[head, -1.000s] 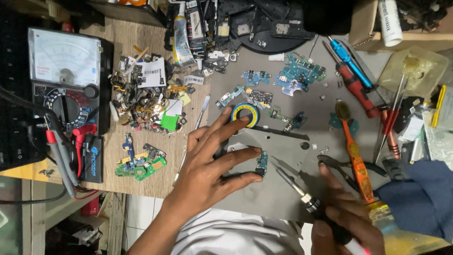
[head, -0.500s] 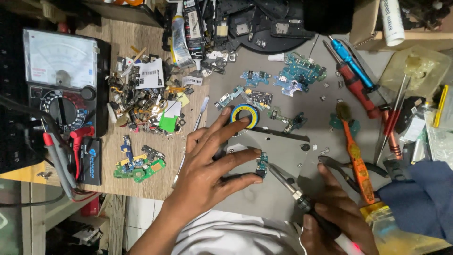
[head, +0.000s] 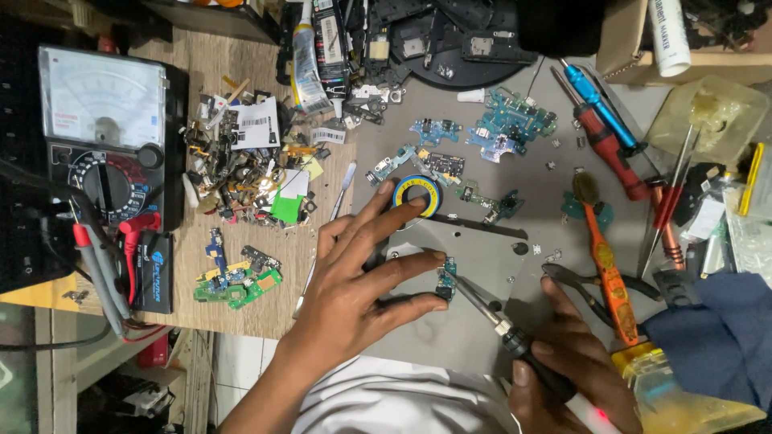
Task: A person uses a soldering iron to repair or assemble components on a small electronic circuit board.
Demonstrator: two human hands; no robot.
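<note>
Metal, plastic, wood and cloth on a repair worktop

The soldering iron [head: 490, 317] has a shiny metal shaft and matt black plastic grip; the small circuit board [head: 445, 279] looks matt blue-green. The mat [head: 482, 249] is smooth, dull grey, the worktop [head: 201, 72] rough pale wood, the cloth [head: 716, 337] soft blue fabric, the multimeter [head: 104, 137] glossy-faced black plastic.

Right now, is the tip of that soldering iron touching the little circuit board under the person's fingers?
Yes: the soldering iron, held in the right hand, has its tip on the small circuit board that the left hand pins down.
</note>
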